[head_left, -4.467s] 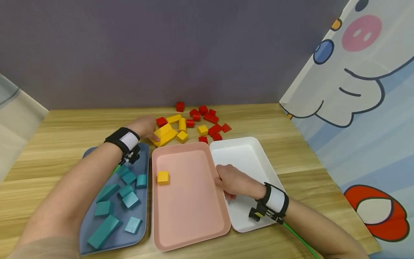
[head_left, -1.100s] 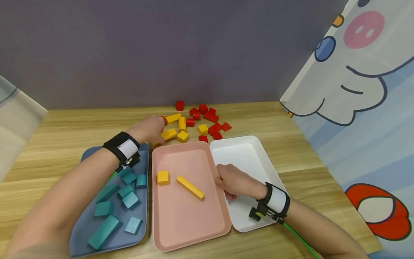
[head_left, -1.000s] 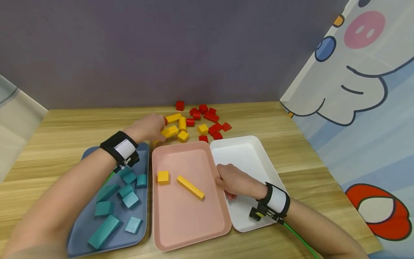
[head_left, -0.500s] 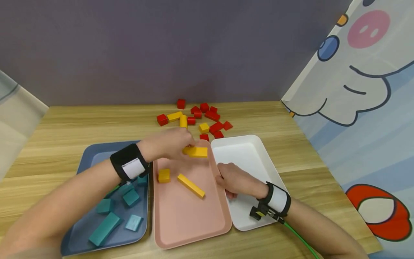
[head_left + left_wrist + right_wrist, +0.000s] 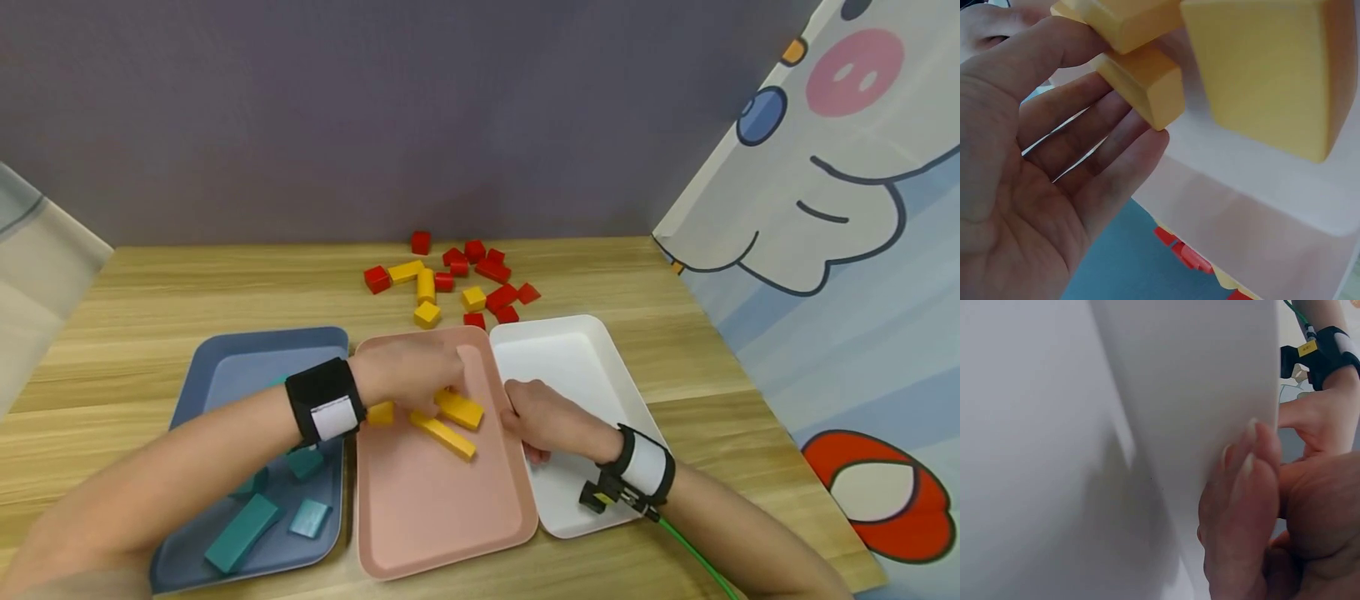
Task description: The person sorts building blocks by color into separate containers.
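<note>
Pinch: left hand (image 5: 411, 372) narrow, with thumb and fingertips at one end of a yellow block (image 5: 460, 410); firmness of the hold, cannot tell

Yellow block: inside the pink tray (image 5: 442, 517), near a thin yellow bar (image 5: 444, 437) and roughly in line with it

Release: probably best kept low, parting thumb and fingers before lifting straight up; some risk of shoving block and bar together with a sideways sweep

Rim grip: right hand (image 5: 543, 417) curled over the side wall of the white tray (image 5: 570, 358), fingers on the inner face; any hold on the neighbouring pink rim, cannot tell; worth keeping steady against tray slip, as a judgement

Yellow cube (image 5: 380, 415): in the pink tray, just by the left wrist and partly hidden; likely the first thing to be knocked on a low retreat

Blue tray (image 5: 255, 354): to the left, with teal blocks (image 5: 243, 533) inside, some covered by the left forearm

Worktop (image 5: 600, 275): beyond the trays, four yellow pieces (image 5: 426, 286) close among red blocks (image 5: 492, 271); tight spacing there, with little finger room

Cable (image 5: 697, 546): green, trailing from the right wrist band (image 5: 647, 467), well apart from the pink tray

Backdrop: grey panel (image 5: 375, 125) behind, printed curtain (image 5: 847, 192) at the right
</note>
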Action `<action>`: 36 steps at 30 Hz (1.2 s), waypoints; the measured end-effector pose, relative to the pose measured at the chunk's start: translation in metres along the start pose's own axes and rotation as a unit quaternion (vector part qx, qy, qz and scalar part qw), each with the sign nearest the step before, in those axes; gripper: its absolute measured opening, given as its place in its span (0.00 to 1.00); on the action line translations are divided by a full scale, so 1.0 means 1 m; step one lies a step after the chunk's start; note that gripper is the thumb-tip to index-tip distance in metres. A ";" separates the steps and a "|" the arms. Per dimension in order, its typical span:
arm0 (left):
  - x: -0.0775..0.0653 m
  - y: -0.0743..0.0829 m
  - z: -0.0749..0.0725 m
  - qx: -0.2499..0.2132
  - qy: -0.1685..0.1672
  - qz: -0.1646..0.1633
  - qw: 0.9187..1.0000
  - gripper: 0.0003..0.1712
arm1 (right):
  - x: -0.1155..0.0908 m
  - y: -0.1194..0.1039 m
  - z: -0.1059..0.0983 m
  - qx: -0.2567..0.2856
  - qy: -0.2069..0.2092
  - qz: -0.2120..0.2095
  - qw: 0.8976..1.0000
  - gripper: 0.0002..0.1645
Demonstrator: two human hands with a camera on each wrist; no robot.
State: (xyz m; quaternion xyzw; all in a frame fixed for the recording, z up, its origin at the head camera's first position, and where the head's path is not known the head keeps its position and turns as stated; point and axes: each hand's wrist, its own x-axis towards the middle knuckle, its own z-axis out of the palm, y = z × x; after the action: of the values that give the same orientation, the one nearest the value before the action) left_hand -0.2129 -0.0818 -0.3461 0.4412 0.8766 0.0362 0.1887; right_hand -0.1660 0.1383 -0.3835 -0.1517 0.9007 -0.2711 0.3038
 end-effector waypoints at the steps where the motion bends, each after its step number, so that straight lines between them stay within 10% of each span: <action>1: 0.000 0.000 0.001 0.001 -0.006 -0.001 1.000 0.07 | 0.000 0.000 0.000 0.002 0.000 -0.002 1.000 0.09; 14: 0.002 0.000 0.005 -0.015 -0.019 -0.006 1.000 0.06 | -0.001 0.001 0.001 0.008 0.003 -0.011 1.000 0.09; 21: 0.000 -0.012 -0.013 -0.044 0.030 0.006 0.999 0.16 | -0.001 0.000 0.001 -0.003 0.014 -0.016 1.000 0.10; 27: 0.002 -0.050 -0.035 -0.054 0.139 0.024 0.989 0.11 | -0.001 -0.001 0.001 -0.007 0.017 -0.011 1.000 0.09; 36: 0.008 -0.121 -0.042 -0.029 0.204 -0.100 0.973 0.16 | -0.001 -0.001 0.003 -0.008 0.016 -0.003 1.000 0.08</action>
State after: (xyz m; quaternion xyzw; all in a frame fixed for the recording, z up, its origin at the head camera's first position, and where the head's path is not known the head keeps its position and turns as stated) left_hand -0.3243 -0.1447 -0.3377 0.3288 0.9349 0.1315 0.0215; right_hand -0.1635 0.1370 -0.3845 -0.1526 0.9072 -0.2669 0.2872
